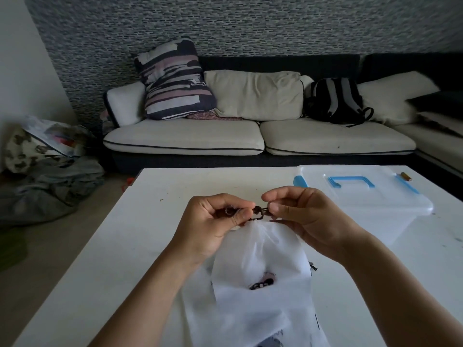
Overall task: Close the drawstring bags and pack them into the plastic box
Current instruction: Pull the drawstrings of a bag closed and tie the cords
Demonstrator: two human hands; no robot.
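Beyond the white surface (125, 246) stood a cream sofa (250, 136); nearer, the lidded plastic box (363, 196) sat right of the hands. Left hand (210, 226) and right hand (308, 216) pinched the dark drawstring (259, 212) above a white bag (258, 251), its mouth gathered.

2 hands: left hand (210, 226), right hand (303, 216). 1 plastic box (390, 209) w/ lid. 2+ white drawstring bags (258, 249), exact no. unclear. 1 backpack (333, 101).
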